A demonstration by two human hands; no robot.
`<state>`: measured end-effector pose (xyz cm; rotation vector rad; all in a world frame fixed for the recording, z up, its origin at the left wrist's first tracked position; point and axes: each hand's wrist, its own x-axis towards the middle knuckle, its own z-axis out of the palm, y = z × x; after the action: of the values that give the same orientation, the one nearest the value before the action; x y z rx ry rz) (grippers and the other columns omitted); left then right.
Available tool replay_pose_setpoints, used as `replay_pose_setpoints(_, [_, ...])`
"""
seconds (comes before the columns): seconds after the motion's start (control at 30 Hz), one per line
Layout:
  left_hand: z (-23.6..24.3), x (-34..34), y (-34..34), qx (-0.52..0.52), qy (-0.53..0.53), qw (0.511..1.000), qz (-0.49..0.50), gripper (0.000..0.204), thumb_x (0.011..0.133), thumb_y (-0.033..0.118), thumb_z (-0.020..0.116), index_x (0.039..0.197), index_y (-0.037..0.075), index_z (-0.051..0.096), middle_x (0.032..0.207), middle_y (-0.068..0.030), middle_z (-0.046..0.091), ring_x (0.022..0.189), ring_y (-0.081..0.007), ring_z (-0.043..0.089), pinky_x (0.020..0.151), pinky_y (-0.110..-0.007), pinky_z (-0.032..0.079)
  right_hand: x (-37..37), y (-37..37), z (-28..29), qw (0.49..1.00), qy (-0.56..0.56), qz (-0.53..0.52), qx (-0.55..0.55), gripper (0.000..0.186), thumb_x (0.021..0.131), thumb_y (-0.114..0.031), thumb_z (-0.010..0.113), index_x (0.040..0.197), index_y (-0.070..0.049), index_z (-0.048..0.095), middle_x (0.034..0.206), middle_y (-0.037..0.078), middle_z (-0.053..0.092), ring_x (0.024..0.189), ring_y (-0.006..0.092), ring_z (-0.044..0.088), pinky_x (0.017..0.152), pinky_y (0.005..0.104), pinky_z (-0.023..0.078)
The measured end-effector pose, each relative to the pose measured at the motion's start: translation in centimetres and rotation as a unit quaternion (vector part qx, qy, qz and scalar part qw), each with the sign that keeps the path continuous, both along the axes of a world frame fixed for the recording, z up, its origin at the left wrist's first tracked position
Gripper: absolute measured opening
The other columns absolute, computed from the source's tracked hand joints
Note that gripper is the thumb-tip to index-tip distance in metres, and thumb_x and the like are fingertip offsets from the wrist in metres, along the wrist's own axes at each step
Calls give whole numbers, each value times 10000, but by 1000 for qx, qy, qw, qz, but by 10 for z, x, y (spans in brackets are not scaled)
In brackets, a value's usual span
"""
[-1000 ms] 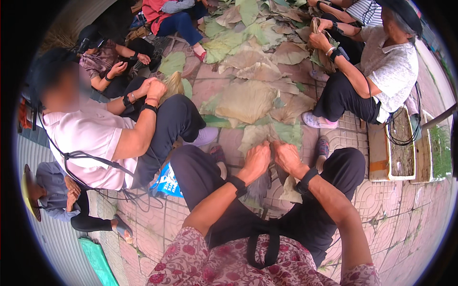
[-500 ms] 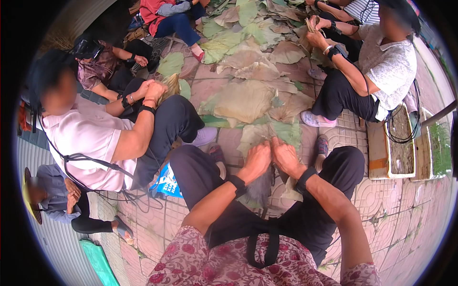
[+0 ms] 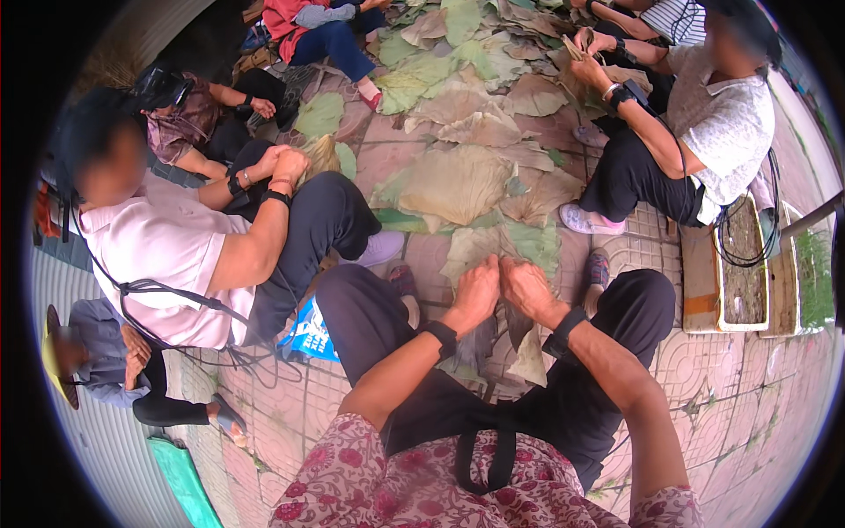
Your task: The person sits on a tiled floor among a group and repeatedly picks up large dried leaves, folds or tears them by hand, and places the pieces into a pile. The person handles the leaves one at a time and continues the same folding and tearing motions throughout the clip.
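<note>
My left hand [image 3: 476,290] and my right hand [image 3: 528,289] are side by side in front of my knees, with their fingertips almost meeting. Both have their fingers closed on a dried lotus leaf [image 3: 530,359], whose pale and dark grey-green folds hang below them between my thighs. Just beyond my fingertips lie greyish leaf pieces [image 3: 475,249] and a greener leaf [image 3: 533,245]; whether these join the held leaf is hidden by my hands. Further off, a broad tan leaf [image 3: 458,185] is spread on the paving.
A long strip of flattened leaves [image 3: 480,97] runs away from me over the pink paving [image 3: 607,370]. Co-workers sit along both sides; one at left [image 3: 167,264] and one at right [image 3: 717,123] handle leaves. Planter boxes [image 3: 739,273] stand right; a blue-white bag [image 3: 310,333] lies by my left knee.
The leaf hanging under my hands has shifted, and its pale flap now shows wider below my right hand. Both hands stay close together at nearly the same place.
</note>
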<state>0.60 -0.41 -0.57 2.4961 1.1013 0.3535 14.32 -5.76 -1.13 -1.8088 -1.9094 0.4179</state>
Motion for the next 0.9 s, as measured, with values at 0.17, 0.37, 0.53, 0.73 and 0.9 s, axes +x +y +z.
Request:
replay_pose_setpoints(0.17, [8,2,-1,-15,4,1000,-10,163,846,35,544,984,-42,504,834,-265,643,778,-450,653,670,-508,525,-3,-5,1,998,9,-51,29,109,853,-68,527,922,6,487,725,255,614,680,443,631,605,507,504])
replay_pose_setpoints(0.37, [5,1,-5,-8,-50,999,-11,186,878,75,528,1019,-43,504,759,-289,638,727,-477,637,641,-546,500,1,-1,-5,999,-43,-21,14,160,816,-65,539,939,32,506,699,258,622,669,435,641,607,503,511])
replay_pose_setpoints(0.53, [8,-1,-5,-9,-63,998,-7,180,881,78,526,1014,-39,501,745,-283,636,718,-479,633,639,-549,497,3,1,-4,1000,-25,-11,7,175,793,-60,544,933,43,521,704,264,634,666,432,648,608,507,510])
replay_pose_setpoints(0.73, [-1,-2,1,20,-48,999,-4,153,870,65,548,979,-29,498,738,-273,635,710,-464,640,626,-536,505,-3,-1,4,999,7,-33,32,215,806,-70,538,974,62,515,705,264,638,667,431,650,613,504,514])
replay_pose_setpoints(0.9, [9,0,-4,12,-18,999,-41,185,854,63,564,998,-45,521,752,-260,647,706,-454,647,628,-523,516,1,-3,1,999,-26,-17,15,169,838,-47,519,972,43,470,735,275,617,724,447,640,619,513,499])
